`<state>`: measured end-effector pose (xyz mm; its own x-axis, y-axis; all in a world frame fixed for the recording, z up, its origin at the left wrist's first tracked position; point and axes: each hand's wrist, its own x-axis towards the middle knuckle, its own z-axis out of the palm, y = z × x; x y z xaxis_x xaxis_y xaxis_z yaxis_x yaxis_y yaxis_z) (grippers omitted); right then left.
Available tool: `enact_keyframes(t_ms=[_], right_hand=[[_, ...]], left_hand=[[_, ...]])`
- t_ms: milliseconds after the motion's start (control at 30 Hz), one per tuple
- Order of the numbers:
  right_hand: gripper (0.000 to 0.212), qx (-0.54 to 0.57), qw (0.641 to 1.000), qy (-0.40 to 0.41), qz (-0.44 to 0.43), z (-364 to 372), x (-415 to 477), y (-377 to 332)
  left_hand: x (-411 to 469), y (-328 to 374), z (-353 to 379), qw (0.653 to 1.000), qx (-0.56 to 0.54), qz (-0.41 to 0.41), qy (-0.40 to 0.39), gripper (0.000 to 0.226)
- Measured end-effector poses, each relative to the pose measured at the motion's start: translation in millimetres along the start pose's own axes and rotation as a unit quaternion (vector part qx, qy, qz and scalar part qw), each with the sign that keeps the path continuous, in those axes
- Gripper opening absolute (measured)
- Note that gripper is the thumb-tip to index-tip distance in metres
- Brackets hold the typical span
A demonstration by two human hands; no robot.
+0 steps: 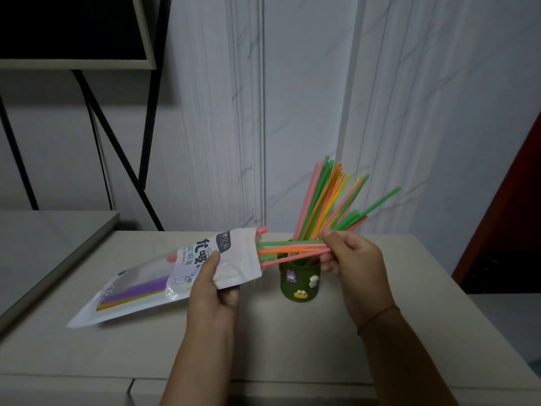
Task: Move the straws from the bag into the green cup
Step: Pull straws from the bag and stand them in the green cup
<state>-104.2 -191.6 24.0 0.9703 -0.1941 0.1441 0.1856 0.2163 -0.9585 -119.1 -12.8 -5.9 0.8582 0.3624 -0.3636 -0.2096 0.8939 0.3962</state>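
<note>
My left hand [212,291] grips the white straw bag [164,276] near its open end and holds it tilted above the table. Several green, orange and pink straws [289,249] stick out of the bag's mouth to the right. My right hand [349,259] pinches their free ends, just over the green cup [298,284]. The cup stands upright on the table, with small frog and mushroom figures on its side. A fan of many coloured straws [325,203] leans out of it up and to the right. Purple and yellow straws show through the bag's clear window.
The cup stands on a pale table top [263,347] against a white marbled wall. A lower grey surface [44,247] lies to the left, under a dark framed board on black metal legs. A dark red-brown panel [509,230] stands at the right edge.
</note>
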Motion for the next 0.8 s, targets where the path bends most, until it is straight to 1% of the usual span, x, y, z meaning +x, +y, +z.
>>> enact_keyframes(t_ms=[100, 167, 200, 267, 333, 500, 800], right_hand=[[0.03, 0.076, 0.994, -0.06, 0.051, 8, -3, 1], [0.029, 0.103, 0.987, -0.102, 0.069, 15, -7, 3], [0.023, 0.102, 0.986, -0.114, 0.07, 18, -9, 5], [0.003, 0.08, 0.987, -0.123, 0.06, 23, -11, 10], [0.007, 0.068, 0.989, -0.119, 0.054, 24, -11, 13], [0.006, 0.085, 0.992, -0.079, 0.04, 12, -2, 8], [0.006, 0.052, 0.997, -0.045, 0.022, -14, 5, -6]], left_hand=[[-1, -2, 1, 1.0, 0.003, -0.004, 0.012, 0.032], [-3, -4, 2, 1.0, 0.005, -0.008, 0.018, 0.033], [-4, -4, 3, 1.0, 0.003, -0.008, 0.02, 0.032], [-6, -6, 5, 1.0, -0.005, -0.006, 0.02, 0.029], [-8, -6, 6, 1.0, -0.011, -0.002, 0.017, 0.028], [-8, -3, 5, 1.0, -0.02, -0.003, 0.009, 0.026], [2, 5, 0, 0.999, -0.034, 0.012, 0.007, 0.019]])
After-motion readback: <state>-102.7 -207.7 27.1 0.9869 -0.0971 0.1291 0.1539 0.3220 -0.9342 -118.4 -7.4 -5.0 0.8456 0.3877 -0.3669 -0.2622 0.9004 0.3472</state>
